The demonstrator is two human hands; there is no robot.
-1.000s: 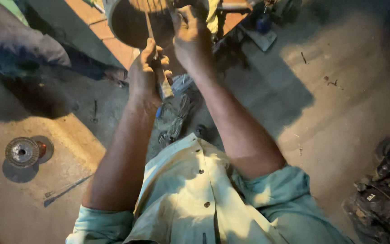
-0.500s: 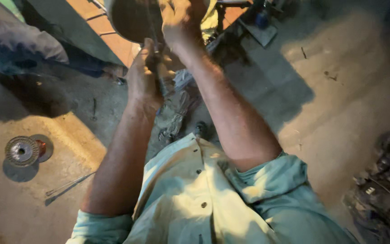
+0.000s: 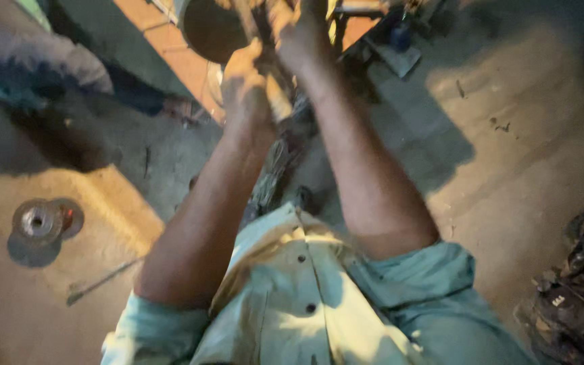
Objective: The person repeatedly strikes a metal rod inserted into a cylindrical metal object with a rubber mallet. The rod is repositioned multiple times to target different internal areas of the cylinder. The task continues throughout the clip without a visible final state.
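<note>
Left hand (image 3: 248,84) risen, fingers gripping rod (image 3: 275,94)

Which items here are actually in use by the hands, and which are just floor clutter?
In use:
- left hand gripping a wooden handle
- right hand up at the round metal drum

Lying about:
- grinding discs on the floor
- thin metal rod
- dark machine parts at the right edge
- flat grey plate
</note>
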